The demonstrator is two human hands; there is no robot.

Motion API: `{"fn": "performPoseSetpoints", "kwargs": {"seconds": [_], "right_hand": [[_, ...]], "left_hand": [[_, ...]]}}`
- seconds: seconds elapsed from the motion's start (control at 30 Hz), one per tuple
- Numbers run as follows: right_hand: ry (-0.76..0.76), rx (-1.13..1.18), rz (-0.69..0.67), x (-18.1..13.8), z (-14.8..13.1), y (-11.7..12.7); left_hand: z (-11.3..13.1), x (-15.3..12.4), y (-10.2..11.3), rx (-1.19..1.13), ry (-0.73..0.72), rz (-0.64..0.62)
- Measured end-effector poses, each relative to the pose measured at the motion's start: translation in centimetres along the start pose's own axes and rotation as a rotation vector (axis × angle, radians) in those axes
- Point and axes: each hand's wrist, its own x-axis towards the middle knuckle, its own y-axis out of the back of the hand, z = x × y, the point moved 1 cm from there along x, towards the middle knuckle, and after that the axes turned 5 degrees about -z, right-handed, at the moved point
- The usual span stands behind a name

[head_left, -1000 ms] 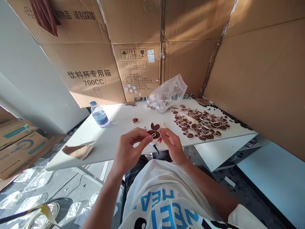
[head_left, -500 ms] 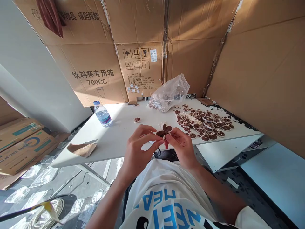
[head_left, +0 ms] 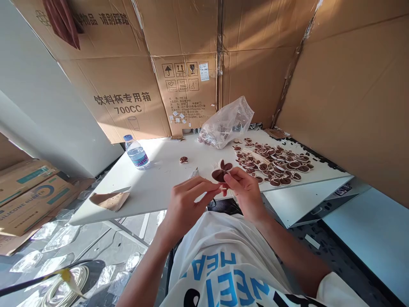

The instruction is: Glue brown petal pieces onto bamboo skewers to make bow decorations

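We hold a brown, cream-edged petal piece [head_left: 220, 173] in our right hand [head_left: 248, 194], at the bench's [head_left: 156, 187] near side.
It sits between our right thumb and fingers [head_left: 239, 172], pinched at its lower right edge; its small petals point up and away from us, its long axis slanting from lower left to upper right. Our left hand's [head_left: 187, 200] fingertips draw together just below; whether they grip anything, we cannot tell. Right of it lies a pile of similar pieces [head_left: 276, 164].
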Motion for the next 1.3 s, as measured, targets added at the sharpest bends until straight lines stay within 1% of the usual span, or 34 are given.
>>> {"fn": "performPoseSetpoints", "kwargs": {"seconds": [0.07,0.27,0.53,0.67,0.83,1.1,1.3], "right_hand": [[0.003,-0.029,-0.008,-0.2,-0.1,-0.1],[0.010,-0.070,0.002,-0.8,-0.1,-0.9],[0.025,-0.097,0.020,-0.9,-0.5,-1.2],[0.054,-0.146,0.019,-1.0,-0.7,-1.3],[0.127,-0.229,0.004,-1.3,-0.7,-1.2],[0.221,-0.374,-0.015,-1.7,-0.5,-0.8],[0.275,-0.490,-0.011,-1.8,-0.7,-0.8]], "left_hand": [[0.0,0.0,0.0,0.002,0.007,-0.001],[0.2,-0.2,-0.2,-0.011,0.061,0.055],[0.3,0.0,0.2,-0.056,0.119,0.015],[0.1,0.0,0.2,-0.070,0.156,0.049],[0.3,0.0,0.0,-0.033,0.123,0.098],[0.7,0.0,0.0,0.076,0.051,0.259],[0.9,-0.1,0.0,0.089,0.031,0.282]]}}
